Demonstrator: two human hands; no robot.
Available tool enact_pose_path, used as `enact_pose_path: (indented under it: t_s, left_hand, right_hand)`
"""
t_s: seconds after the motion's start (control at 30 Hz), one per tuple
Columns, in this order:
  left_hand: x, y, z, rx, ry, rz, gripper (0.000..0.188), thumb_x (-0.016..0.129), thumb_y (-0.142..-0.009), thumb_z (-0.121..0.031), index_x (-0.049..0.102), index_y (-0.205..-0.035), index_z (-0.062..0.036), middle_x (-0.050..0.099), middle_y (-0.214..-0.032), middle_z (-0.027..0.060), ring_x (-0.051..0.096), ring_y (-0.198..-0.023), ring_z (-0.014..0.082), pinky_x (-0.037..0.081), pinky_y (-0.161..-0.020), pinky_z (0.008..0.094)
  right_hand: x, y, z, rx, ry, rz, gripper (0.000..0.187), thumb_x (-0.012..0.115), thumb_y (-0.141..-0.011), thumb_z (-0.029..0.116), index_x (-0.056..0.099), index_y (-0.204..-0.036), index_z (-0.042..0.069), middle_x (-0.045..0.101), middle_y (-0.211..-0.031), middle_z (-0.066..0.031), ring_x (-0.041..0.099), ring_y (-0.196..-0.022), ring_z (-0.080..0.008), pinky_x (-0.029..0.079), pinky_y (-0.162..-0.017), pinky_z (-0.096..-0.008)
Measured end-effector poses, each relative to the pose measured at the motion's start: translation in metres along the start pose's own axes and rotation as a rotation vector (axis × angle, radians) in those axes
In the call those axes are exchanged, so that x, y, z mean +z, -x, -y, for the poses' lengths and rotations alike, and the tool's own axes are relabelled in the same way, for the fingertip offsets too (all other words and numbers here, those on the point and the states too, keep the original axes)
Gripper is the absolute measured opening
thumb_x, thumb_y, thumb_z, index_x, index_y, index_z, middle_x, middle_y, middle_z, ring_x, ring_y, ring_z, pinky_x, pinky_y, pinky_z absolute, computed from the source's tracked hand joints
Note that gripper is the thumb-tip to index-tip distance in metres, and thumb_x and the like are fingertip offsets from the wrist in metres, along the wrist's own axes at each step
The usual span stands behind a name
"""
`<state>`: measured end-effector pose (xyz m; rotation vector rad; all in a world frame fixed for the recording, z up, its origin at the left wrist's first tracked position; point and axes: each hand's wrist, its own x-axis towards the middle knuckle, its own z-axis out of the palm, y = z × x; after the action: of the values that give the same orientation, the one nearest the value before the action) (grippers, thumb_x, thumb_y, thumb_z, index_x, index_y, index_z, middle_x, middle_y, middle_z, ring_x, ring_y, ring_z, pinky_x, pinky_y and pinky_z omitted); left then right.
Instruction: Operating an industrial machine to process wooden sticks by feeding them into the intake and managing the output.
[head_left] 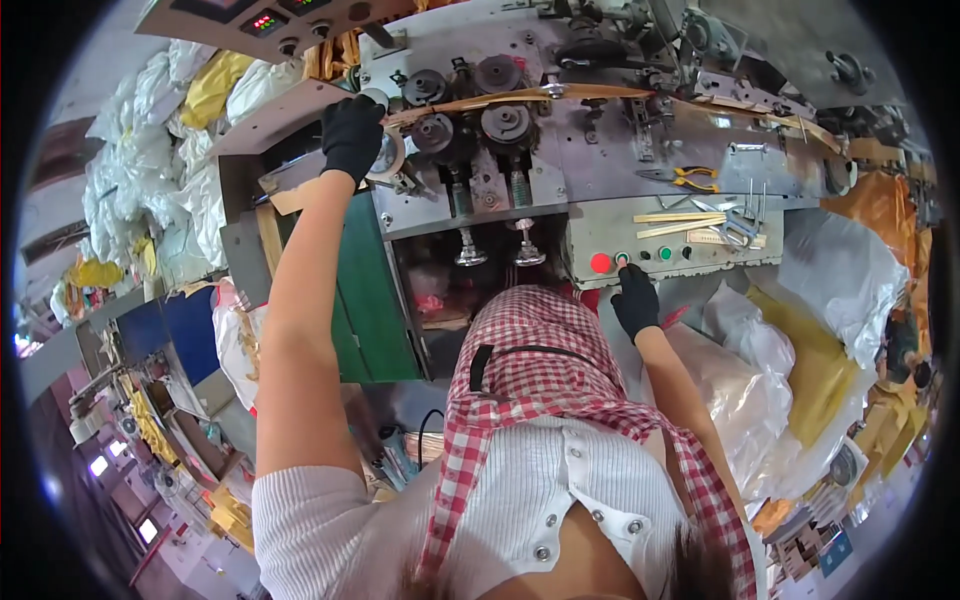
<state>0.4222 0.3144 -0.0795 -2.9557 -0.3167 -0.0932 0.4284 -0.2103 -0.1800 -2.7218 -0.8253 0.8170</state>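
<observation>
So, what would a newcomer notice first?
First, the red-and-white checked cloth apron in the middle. Beyond it, a long tan strip runs between dark round rollers. The black-gloved left hand is left of them, the black-gloved right hand beside a round red button.

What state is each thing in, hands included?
Brown strip: extended across the machine, between dark rollers.
Left hand: black-gloved, near the strip's left end; grip unclear.
Right hand: black-gloved, finger extended toward a button; pressing unclear.
Pliers: lying flat, handles apart.
Display: lit red.
Red button: uncovered.
</observation>
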Motion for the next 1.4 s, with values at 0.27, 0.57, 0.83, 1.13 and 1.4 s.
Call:
enact_pose_path:
  t_s: [0.27, 0.57, 0.83, 1.13, 1.4]
  left_hand:
    - [0.008, -0.004, 0.005, 0.045, -0.003, -0.080, 0.013, 0.055, -0.068, -0.015, 0.066, -0.076, -0.0160, 0.061, -0.081, 0.0052, 0.059, -0.083, 0.0253, 0.044, -0.070, 0.0400]
    - [0.013, 0.002, 0.006, -0.028, 0.086, -0.018, 0.014, 0.055, -0.071, -0.016, 0.065, -0.081, -0.0161, 0.059, -0.090, 0.0023, 0.055, -0.091, 0.0238, 0.038, -0.082, 0.0390]
    - [0.009, 0.020, 0.032, -0.083, -0.031, 0.039, 0.017, 0.052, -0.074, -0.017, 0.065, -0.084, -0.0194, 0.059, -0.094, 0.0011, 0.053, -0.098, 0.0212, 0.036, -0.087, 0.0380]
    - [0.026, 0.055, 0.084, -0.244, -0.100, 0.033, 0.026, 0.048, -0.079, -0.017, 0.067, -0.095, -0.0224, 0.057, -0.105, 0.0026, 0.050, -0.106, 0.0214, 0.033, -0.092, 0.0395]
    - [0.045, 0.098, 0.151, -0.467, -0.220, 0.176, 0.027, 0.045, -0.083, -0.022, 0.065, -0.100, -0.0279, 0.055, -0.117, 0.0046, 0.046, -0.114, 0.0222, 0.029, -0.096, 0.0426]
  right_hand:
    - [-0.001, -0.006, -0.004, -0.018, 0.047, 0.028, 0.062, 0.062, -0.067, 0.008, 0.041, -0.125, 0.004, 0.049, -0.113, -0.0157, 0.048, -0.103, -0.0328, 0.043, -0.085, -0.0392]
    - [0.001, -0.008, -0.007, -0.058, 0.029, 0.009, 0.063, 0.061, -0.066, 0.009, 0.041, -0.126, 0.005, 0.049, -0.113, -0.0155, 0.048, -0.102, -0.0331, 0.042, -0.086, -0.0391]
    - [0.010, 0.004, -0.013, -0.108, -0.007, -0.002, 0.083, 0.066, -0.066, 0.015, 0.025, -0.137, 0.007, 0.041, -0.126, -0.0206, 0.041, -0.114, -0.0367, 0.038, -0.094, -0.0400]
    - [0.001, 0.004, 0.000, -0.062, 0.001, 0.054, 0.089, 0.070, -0.064, 0.016, 0.022, -0.138, 0.003, 0.038, -0.129, -0.0229, 0.038, -0.119, -0.0371, 0.035, -0.098, -0.0402]
    - [0.000, 0.008, 0.007, -0.056, -0.022, 0.066, 0.094, 0.070, -0.064, 0.015, 0.018, -0.141, 0.005, 0.038, -0.130, -0.0228, 0.037, -0.119, -0.0375, 0.034, -0.098, -0.0406]
